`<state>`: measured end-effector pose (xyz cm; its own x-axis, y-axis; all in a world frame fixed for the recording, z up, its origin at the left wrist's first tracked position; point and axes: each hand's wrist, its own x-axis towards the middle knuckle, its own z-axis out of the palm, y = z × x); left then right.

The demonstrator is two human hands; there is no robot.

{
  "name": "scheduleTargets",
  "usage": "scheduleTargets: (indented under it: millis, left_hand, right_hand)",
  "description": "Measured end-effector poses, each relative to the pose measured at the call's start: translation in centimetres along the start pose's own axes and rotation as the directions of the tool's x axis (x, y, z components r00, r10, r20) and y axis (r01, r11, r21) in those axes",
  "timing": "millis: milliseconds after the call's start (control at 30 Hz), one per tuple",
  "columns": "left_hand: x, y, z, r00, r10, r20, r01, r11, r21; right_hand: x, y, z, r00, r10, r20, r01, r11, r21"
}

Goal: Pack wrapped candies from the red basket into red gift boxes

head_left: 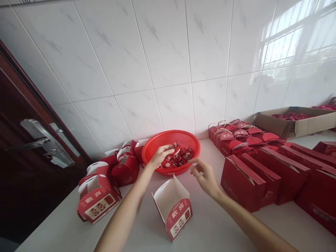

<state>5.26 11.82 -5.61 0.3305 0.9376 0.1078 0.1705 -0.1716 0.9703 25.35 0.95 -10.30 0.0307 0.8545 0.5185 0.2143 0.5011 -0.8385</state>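
My left hand (162, 155) is over the left side of a red plastic basket (152, 144), its fingers closed on a small red-and-white packet (175, 150). Several small red wrapped pieces (183, 156) lie in the basket. At the basket's right rim is my right hand (204, 173), its fingers curled and apart with nothing seen between them. In front of the basket, between my forearms, an open red-and-white box (172, 208) stands on the white table (210, 227), touched by neither hand.
Several red boxes (98, 201) stand at the left. Tall red boxes (244, 182) and flat-topped red ones (236, 134) fill the right. A cardboard carton (312, 126) sits behind them, against the tiled wall (173, 63). A dark door (15, 140) is far left.
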Motion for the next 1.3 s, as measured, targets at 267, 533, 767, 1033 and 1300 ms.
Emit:
scheduleTargets:
  millis: [267, 533, 767, 1033, 1300]
  left_hand:
    - [-0.4, -0.5, 0.1, 0.987, 0.161, -0.026, -0.161, 0.987, -0.004]
    - [-0.7, -1.2, 0.0, 0.968, 0.175, -0.179, -0.165, 0.984, 0.07]
    - [-0.8, -0.4, 0.8, 0.989, 0.131, -0.072, -0.131, 0.991, 0.008]
    - [-0.6, -0.8, 0.9, 0.962, 0.175, -0.209, -0.207, 0.967, -0.146]
    - [-1.0, -0.1, 1.5, 0.976, 0.212, -0.056, -0.215, 0.975, -0.063]
  right_hand:
    - [7.6, 0.4, 3.5, 0.959, 0.283, -0.003, -0.265, 0.899, 0.349]
    - [8.9, 1.4, 4.7, 0.935, 0.353, 0.034, -0.294, 0.717, 0.632]
    - [9.0, 1.5, 4.5, 0.922, 0.381, 0.065, -0.317, 0.65, 0.69]
    - [9.0, 1.6, 4.3, 0.926, 0.338, 0.169, -0.356, 0.634, 0.687]
    - [8.9, 1.7, 4.5, 0.934, 0.335, 0.125, -0.323, 0.641, 0.697]
